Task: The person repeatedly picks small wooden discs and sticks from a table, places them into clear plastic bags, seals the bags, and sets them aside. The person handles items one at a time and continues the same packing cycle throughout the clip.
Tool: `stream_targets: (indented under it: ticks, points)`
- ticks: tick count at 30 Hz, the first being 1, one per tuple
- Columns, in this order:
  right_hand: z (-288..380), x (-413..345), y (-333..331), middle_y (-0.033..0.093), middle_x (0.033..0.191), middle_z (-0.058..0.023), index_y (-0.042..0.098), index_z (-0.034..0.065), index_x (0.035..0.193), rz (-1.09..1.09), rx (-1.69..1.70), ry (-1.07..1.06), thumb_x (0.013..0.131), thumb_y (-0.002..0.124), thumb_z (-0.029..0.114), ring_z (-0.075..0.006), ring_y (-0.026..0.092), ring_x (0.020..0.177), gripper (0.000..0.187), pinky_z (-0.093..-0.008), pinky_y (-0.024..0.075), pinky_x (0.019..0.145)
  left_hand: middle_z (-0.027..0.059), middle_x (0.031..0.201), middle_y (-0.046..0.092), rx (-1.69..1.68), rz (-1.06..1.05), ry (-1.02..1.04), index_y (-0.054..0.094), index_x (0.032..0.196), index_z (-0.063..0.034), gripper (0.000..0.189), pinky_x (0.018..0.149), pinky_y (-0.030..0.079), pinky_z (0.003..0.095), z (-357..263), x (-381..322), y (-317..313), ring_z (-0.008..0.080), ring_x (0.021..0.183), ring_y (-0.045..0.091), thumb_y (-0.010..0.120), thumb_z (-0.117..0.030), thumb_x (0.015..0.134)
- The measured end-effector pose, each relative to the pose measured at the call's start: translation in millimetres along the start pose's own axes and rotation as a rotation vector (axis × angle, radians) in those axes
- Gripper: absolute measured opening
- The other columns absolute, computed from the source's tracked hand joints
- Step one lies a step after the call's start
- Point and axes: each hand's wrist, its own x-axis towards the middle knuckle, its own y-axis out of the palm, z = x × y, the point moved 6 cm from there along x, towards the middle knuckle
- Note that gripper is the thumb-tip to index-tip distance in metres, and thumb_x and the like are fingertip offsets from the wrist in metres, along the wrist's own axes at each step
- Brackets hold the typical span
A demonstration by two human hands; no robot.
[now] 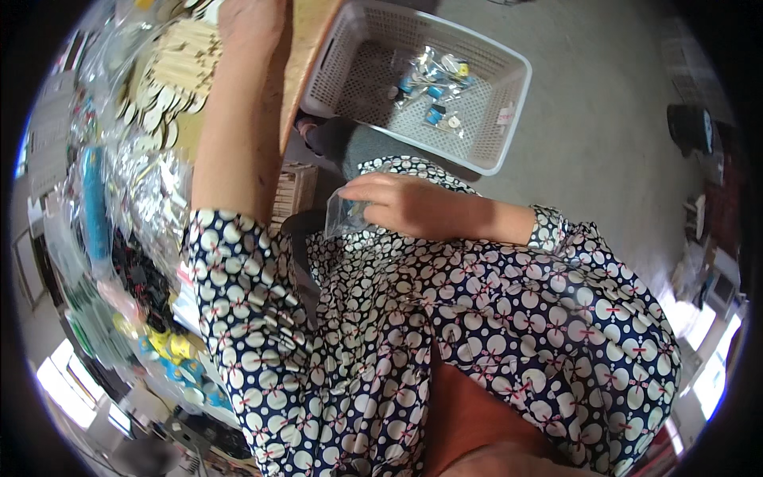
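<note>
My left hand [253, 21] reaches over the tabletop at the upper left. The top edge cuts it off, so its fingers are hidden. Near it lie a heap of thin wooden sticks [185, 56] and several pale round discs [158, 110]. Over my lap, my right hand [405, 206] grips a small clear plastic bag [343, 214]. Something blue shows inside the bag, partly covered by my fingers. Beyond that hand, a white perforated plastic basket [518, 89] holds several clear bags [438, 89] with blue pieces, sticks and discs in them.
Along the left are crumpled clear plastic bags [149, 191], a long blue wrapped stack [95, 203], small black parts [140, 274] and yellow and blue pieces [173, 352]. The wooden table edge [290, 113] runs beside my left forearm. Bundled sticks [295, 188] stand below it.
</note>
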Motion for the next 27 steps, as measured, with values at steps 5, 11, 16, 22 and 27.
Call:
stream_targets:
  ticks: [5, 11, 16, 22, 27]
  points:
    - [13, -1, -7, 0.064, 0.126, -0.0285, 0.066, -0.0135, 0.089, -0.103, -0.059, -0.204, 0.088, 0.065, 0.002, -0.0384, 0.064, 0.118, 0.015, -0.0433, 0.0562, 0.100, 0.0211, 0.111, 0.074, -0.037, 0.152, -0.077, 0.069, 0.122, -0.0081, 0.040, 0.089, 0.054, 0.0438, 66, -10, -5, 0.0363, 0.099, 0.071, 0.075, -0.033, 0.091]
    - [-19, -8, -18, 0.063, 0.136, -0.0218, 0.065, -0.0043, 0.089, -0.038, -0.077, 0.027, 0.087, 0.069, 0.003, -0.0374, 0.059, 0.128, 0.008, -0.0465, 0.0500, 0.108, 0.0063, 0.100, 0.074, -0.995, 0.359, -0.689, 0.071, 0.112, -0.0029, 0.021, 0.081, 0.053, 0.0298, -24, -66, -85, 0.0184, 0.089, 0.069, 0.071, 0.000, 0.091]
    - [-9, -1, -61, 0.064, 0.133, -0.0190, 0.062, -0.0016, 0.082, -0.252, -0.050, 0.034, 0.084, 0.070, 0.001, -0.0365, 0.062, 0.123, 0.009, -0.0435, 0.0544, 0.100, 0.0070, 0.108, 0.069, -1.065, 0.262, -0.417, 0.070, 0.105, -0.0049, 0.018, 0.087, 0.054, 0.0310, -86, -135, -123, 0.0187, 0.099, 0.066, 0.071, 0.004, 0.089]
    - [5, 9, -62, 0.065, 0.131, -0.0209, 0.062, -0.0026, 0.083, -0.248, -0.076, -0.001, 0.083, 0.071, -0.002, -0.0383, 0.063, 0.120, 0.009, -0.0425, 0.0542, 0.100, 0.0121, 0.121, 0.069, -0.659, 0.245, -0.305, 0.073, 0.111, -0.0030, 0.027, 0.087, 0.055, 0.0322, -105, -149, -147, 0.0225, 0.106, 0.068, 0.074, 0.005, 0.086]
    - [6, 10, -61, 0.064, 0.130, -0.0219, 0.060, -0.0022, 0.082, -0.208, -0.071, 0.008, 0.084, 0.069, -0.003, -0.0390, 0.062, 0.120, 0.010, -0.0442, 0.0530, 0.100, 0.0082, 0.098, 0.073, -0.539, 0.141, -0.495, 0.075, 0.105, -0.0022, 0.013, 0.072, 0.052, 0.0274, -49, -110, -150, 0.0168, 0.089, 0.068, 0.069, -0.003, 0.093]
